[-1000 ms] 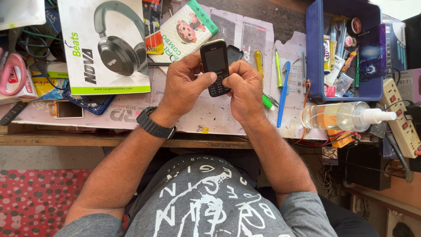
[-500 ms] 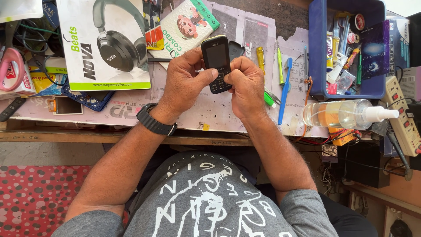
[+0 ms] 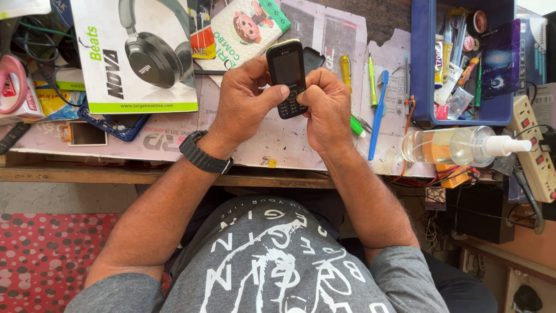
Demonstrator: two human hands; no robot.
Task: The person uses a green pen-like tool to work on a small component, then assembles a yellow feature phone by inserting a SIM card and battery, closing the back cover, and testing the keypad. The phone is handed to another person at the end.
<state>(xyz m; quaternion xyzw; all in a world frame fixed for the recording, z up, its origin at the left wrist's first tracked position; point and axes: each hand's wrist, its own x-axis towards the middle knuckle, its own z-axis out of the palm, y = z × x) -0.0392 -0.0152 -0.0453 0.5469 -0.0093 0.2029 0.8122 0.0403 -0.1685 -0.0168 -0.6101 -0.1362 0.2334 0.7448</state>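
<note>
Both hands pinch a small black keypad phone, held upright above the middle of the worktop. The left hand clamps its side, thumb across the keys; the right hand curls tight on the lower edge, seemingly pressing or prying there. A slip could drop it onto the blue toothbrush just right. Wrists are bent, forearms converging.
</note>
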